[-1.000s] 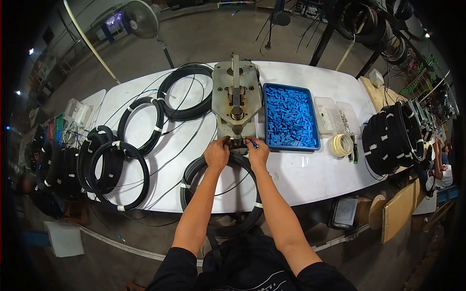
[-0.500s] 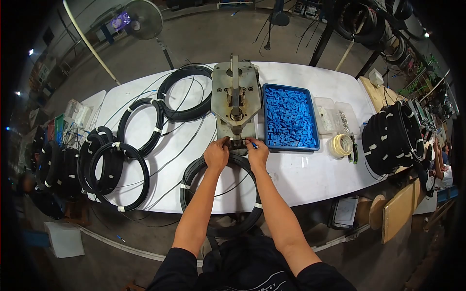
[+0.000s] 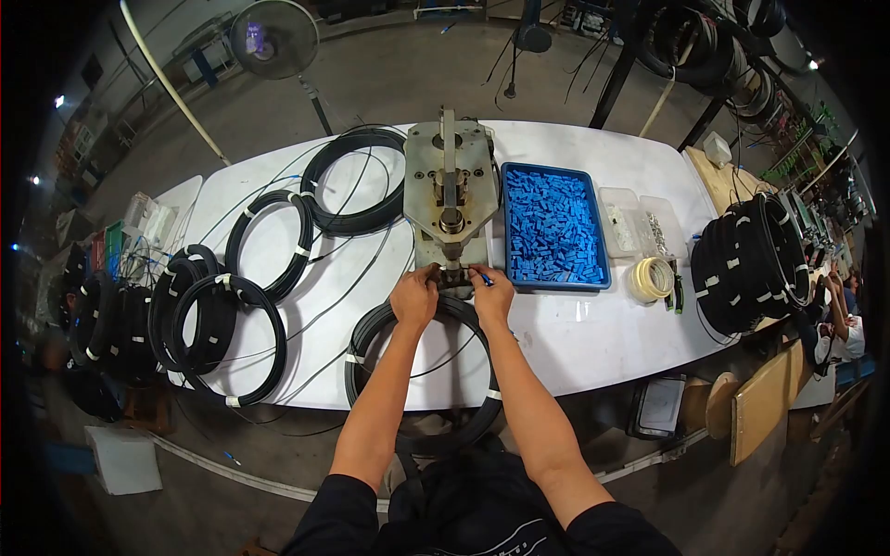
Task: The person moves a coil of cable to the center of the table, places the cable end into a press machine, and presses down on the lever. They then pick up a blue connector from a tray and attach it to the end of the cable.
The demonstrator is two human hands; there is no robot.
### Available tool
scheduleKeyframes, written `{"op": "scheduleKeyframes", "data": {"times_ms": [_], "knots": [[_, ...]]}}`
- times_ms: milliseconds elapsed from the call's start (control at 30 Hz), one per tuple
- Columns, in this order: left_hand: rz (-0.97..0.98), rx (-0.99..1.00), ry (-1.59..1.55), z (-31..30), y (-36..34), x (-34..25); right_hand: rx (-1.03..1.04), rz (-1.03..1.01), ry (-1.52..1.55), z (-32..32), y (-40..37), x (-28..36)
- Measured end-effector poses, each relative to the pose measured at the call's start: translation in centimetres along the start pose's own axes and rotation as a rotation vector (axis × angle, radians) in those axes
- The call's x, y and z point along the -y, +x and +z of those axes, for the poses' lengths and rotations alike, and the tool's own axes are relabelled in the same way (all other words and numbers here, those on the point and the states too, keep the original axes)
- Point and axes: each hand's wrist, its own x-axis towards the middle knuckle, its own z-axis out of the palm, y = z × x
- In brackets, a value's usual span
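Note:
My left hand (image 3: pixel 414 296) is closed in a pinch at the front of a metal press (image 3: pixel 451 190); what its fingertips hold is hidden. On the other side of the press tooling, my right hand (image 3: pixel 493 295) pinches a small blue piece (image 3: pixel 486 278). Both hands are level with the lower end of the press. Beneath my wrists lies a coil of black cable (image 3: pixel 356 375), tied with white bands and reaching over the table's front edge.
A blue tray (image 3: pixel 604 269) full of small blue pieces stands right of the press. Beyond it are clear plastic boxes (image 3: pixel 619 222), a yellowish tape roll (image 3: pixel 652 279) and stacked black coils (image 3: pixel 746 264). More black coils (image 3: pixel 278 246) lie on the left of the white table (image 3: pixel 575 343).
My hands keep almost the same place and grip at the press. The fan head behind the table has turned slightly.

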Motion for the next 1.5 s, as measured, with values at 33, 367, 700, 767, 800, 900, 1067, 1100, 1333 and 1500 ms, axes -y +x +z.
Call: {"op": "scheduleKeyframes", "data": {"times_ms": [33,367,700,767,800,900,1067,1100,1333,1500], "knots": [[0.003,-0.002,0.001,0.1,0.0,0.1,-0.001,-0.002,0.002,0.0,0.0,0.2],[0.199,-0.031,-0.055,-0.6,-0.8,0.5,0.088,0.134,-0.014,-1.5,-0.8,-0.1],[0.357,0.44,-0.459,-1.3,-1.8,-2.8,0.108,0.414,0.679,-5.1,-2.8,-1.1],[0.302,0.474,-0.52,0.1,-2.2,-4.3,0.044,0.41,0.77,-5.2,-3.7,-0.1],[0.201,0.493,-0.641,0.7,-2.1,-5.2,0.047,0.329,0.759,-5.4,-4.0,-0.2],[0.128,0.541,-0.815,1.8,-1.9,-7.3,0.016,0.164,0.703,-5.3,-4.9,-0.6],[0.103,0.684,-0.913,2.7,-1.3,-9.0,-0.062,0.054,0.678,-5.2,-5.4,-0.6],[0.088,0.757,-0.913,2.6,-1.1,-9.1,-0.07,0.05,0.655,-5.2,-5.5,-0.5],[0.068,0.76,-1.021,3.6,0.0,-9.5,-0.067,0.002,0.476,-5.9,-5.3,-0.3],[0.053,0.814,-0.984,5.6,-0.1,-8.3,-0.065,0.091,0.301,-11.2,-2.1,-2.3]]}}
